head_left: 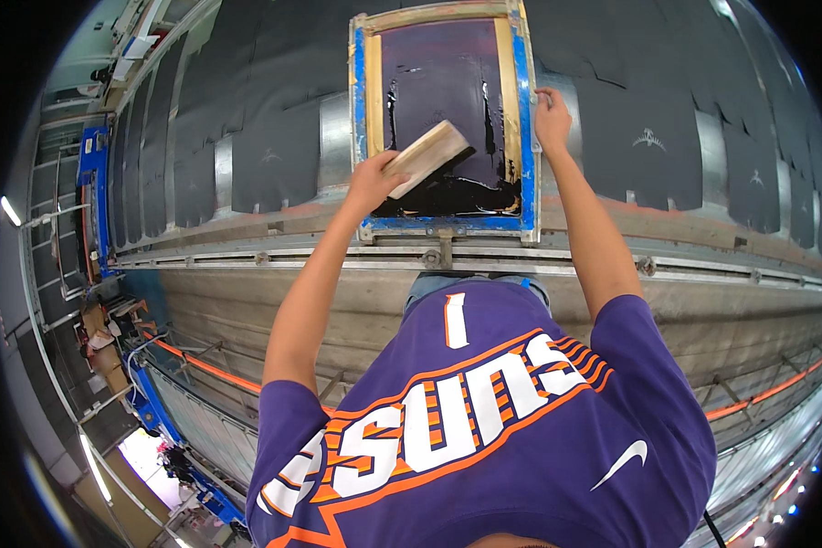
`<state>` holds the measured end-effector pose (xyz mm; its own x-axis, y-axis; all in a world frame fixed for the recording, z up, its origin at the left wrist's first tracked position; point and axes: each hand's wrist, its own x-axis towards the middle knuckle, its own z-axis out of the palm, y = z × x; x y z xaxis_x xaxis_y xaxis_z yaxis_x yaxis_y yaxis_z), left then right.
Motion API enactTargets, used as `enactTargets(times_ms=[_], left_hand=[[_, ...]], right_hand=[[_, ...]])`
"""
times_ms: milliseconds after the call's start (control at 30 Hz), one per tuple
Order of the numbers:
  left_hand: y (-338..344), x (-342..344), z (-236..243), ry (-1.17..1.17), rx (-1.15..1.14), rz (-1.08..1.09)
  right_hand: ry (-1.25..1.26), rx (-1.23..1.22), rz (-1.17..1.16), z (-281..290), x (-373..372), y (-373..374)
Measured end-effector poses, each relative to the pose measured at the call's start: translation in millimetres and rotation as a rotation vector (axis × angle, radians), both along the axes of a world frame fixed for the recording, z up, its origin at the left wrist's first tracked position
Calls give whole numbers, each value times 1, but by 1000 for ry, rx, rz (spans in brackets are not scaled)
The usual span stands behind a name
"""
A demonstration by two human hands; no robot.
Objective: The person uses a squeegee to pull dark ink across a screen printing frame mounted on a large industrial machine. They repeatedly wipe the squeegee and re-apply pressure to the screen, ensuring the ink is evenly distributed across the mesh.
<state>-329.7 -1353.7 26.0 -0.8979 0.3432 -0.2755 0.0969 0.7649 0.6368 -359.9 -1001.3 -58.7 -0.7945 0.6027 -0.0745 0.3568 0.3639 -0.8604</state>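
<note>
My left hand (374, 183) grips a pale wooden squeegee (420, 157) with a dark blade, slanted over the lower part of a screen printing frame (527, 196). The frame has blue and tan tape along its sides, a dark purple mesh (434, 82) and glossy black ink (466, 201) pooled near the lower edge, with streaks up both sides. My right hand (552, 119) has curled fingers at the frame's right edge, holding it. The frame lies on a long printing table among dark panels (639, 100), some with small pale designs.
A metal rail (594, 265) runs along the table's near edge, below the frame. At the left are blue fittings (94, 192), racks and cardboard (100, 347). Orange bars (210, 365) and another table lie behind me, seen at the lower left and right.
</note>
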Motion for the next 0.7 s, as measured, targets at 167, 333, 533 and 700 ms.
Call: enactTargets(times_ms=[167, 333, 533, 700], left_hand=[[17, -57, -46, -296, 53, -302], [33, -83, -68, -646, -48, -542], [19, -137, -57, -718, 13, -563], [35, -186, -17, -36, -21, -330]], right_hand=[[33, 67, 41, -21, -9, 0], [-194, -93, 121, -7, -4, 11], [90, 679, 483, 50, -17, -12], [-86, 592, 888, 94, -91, -58]])
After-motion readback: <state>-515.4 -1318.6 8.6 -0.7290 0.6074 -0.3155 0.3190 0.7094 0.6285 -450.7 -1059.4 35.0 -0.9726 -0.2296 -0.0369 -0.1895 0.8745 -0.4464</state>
